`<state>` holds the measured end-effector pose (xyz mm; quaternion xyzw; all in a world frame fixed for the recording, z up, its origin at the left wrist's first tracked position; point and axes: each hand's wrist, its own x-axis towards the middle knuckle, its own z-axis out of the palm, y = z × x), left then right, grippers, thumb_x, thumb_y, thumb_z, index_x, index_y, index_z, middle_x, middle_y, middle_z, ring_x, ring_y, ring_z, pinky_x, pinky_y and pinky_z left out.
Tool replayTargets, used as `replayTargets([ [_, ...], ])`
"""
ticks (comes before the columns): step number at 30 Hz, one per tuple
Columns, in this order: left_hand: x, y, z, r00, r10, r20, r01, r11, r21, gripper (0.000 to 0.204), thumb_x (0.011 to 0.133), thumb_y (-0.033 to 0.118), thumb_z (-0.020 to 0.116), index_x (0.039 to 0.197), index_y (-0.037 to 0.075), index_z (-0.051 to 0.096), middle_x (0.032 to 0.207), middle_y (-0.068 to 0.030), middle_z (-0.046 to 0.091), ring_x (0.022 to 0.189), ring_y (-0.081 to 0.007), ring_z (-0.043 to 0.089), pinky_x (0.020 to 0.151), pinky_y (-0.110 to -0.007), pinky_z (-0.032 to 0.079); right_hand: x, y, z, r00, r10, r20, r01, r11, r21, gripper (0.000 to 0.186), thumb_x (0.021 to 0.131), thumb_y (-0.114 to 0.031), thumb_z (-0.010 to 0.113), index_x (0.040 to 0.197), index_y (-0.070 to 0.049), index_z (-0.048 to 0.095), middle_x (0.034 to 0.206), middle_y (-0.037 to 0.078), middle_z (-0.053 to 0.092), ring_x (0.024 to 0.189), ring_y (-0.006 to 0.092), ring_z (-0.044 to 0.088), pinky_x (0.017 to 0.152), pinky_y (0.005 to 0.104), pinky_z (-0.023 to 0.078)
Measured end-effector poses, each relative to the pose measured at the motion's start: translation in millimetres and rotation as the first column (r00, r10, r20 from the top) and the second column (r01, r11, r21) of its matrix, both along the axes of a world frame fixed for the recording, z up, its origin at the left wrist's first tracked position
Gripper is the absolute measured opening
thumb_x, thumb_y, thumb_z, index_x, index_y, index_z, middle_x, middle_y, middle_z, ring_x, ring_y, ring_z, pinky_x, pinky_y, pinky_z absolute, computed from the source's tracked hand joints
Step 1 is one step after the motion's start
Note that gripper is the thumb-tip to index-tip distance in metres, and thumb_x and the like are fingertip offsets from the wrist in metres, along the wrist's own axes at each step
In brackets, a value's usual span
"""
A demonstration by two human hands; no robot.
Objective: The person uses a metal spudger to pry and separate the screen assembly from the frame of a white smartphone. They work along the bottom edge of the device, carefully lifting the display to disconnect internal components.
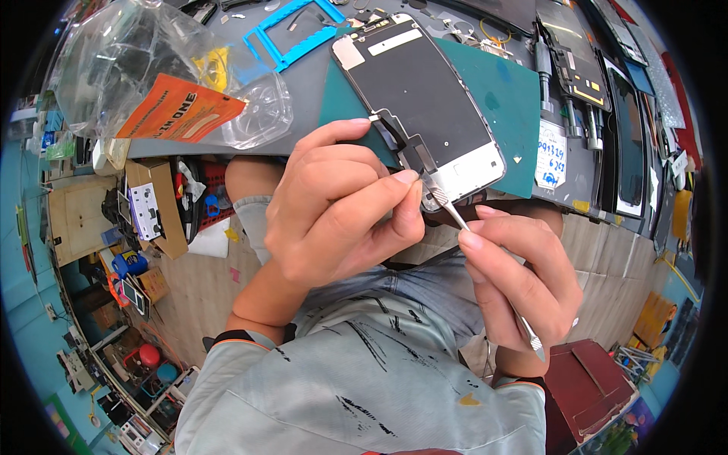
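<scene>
Free mat (pixel 513 106) between phone screen (pixel 417 83) and cylinders (pixel 544 64)

phone-repair workshop, we judge: on grey workbench (pixel 305 95) we see bare phone display (pixel 413 85) over green mat (pixel 522 114), slim metal tools (pixel 594 129), dark phone panel (pixel 629 144), scattered small parts (pixel 464 32).

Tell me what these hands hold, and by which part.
Right hand: slim metal tool, by its shaft. Left hand: whether it grips the dark strip cannot be told.

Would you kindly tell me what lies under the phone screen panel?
Beneath the phone screen panel, a green mat shows on both sides. The panel covers whatever lies directly under its middle, so that cannot be seen.
</scene>
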<state>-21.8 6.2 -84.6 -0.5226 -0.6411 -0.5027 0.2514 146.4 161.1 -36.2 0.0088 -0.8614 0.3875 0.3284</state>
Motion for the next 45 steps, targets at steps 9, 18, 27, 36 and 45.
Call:
replayTargets([
  [9, -1, 0, 0, 1.000, -0.005, -0.011, 0.005, 1.000, -0.007, 0.034, 0.082, -0.004, 0.092, 0.112, 0.006, 0.079, 0.096, -0.0006, 0.065, 0.078, -0.0168, 0.072, 0.096, -0.050, 0.067, -1, 4, -7, 0.999, 0.031, -0.032, -0.030, 0.999, 0.030, 0.040, 0.076, 0.009, 0.084, 0.115, 0.004, 0.085, 0.104, 0.016, 0.077, 0.088, 0.0294, 0.079, 0.087, 0.0455, 0.072],
  [18, 0, 0, -1, 1.000, -0.013, -0.007, 0.013, 1.000, -0.008, 0.035, 0.082, -0.003, 0.092, 0.112, 0.007, 0.079, 0.097, -0.0010, 0.064, 0.079, -0.0168, 0.072, 0.098, -0.051, 0.067, 0, 4, -4, 0.999, 0.038, -0.003, -0.038, 0.998, 0.039, 0.039, 0.076, 0.007, 0.086, 0.115, 0.004, 0.085, 0.105, 0.016, 0.077, 0.090, 0.0297, 0.078, 0.087, 0.0445, 0.072],
  [27, 0, -3, -1, 0.999, -0.019, -0.029, 0.018, 0.999, -0.036, 0.032, 0.083, -0.001, 0.093, 0.112, 0.007, 0.080, 0.097, -0.0006, 0.065, 0.082, -0.0183, 0.072, 0.098, -0.052, 0.067, -2, 4, -7, 0.999, 0.038, -0.034, -0.037, 0.999, 0.032, 0.039, 0.077, 0.005, 0.087, 0.116, 0.005, 0.085, 0.104, 0.017, 0.078, 0.088, 0.0288, 0.078, 0.086, 0.0434, 0.072],
  [36, 1, -5, 0, 0.999, -0.027, -0.045, 0.023, 0.997, -0.072, 0.029, 0.086, 0.001, 0.091, 0.112, 0.006, 0.079, 0.098, -0.0015, 0.065, 0.083, -0.0193, 0.070, 0.099, -0.054, 0.066, 0, 3, 2, 0.999, 0.015, 0.035, -0.014, 1.000, -0.011, 0.043, 0.076, 0.009, 0.085, 0.118, 0.001, 0.085, 0.106, 0.017, 0.077, 0.091, 0.0304, 0.079, 0.088, 0.0439, 0.071],
  [45, -1, -5, -4, 0.998, -0.037, -0.060, 0.034, 0.998, -0.045, 0.029, 0.084, 0.001, 0.093, 0.110, 0.005, 0.081, 0.097, -0.0012, 0.066, 0.084, -0.0199, 0.070, 0.098, -0.053, 0.066, 1, -1, 3, 0.998, 0.001, 0.068, 0.000, 1.000, -0.021, 0.046, 0.075, 0.011, 0.085, 0.120, -0.001, 0.085, 0.108, 0.016, 0.077, 0.093, 0.0301, 0.079, 0.090, 0.0441, 0.070],
])
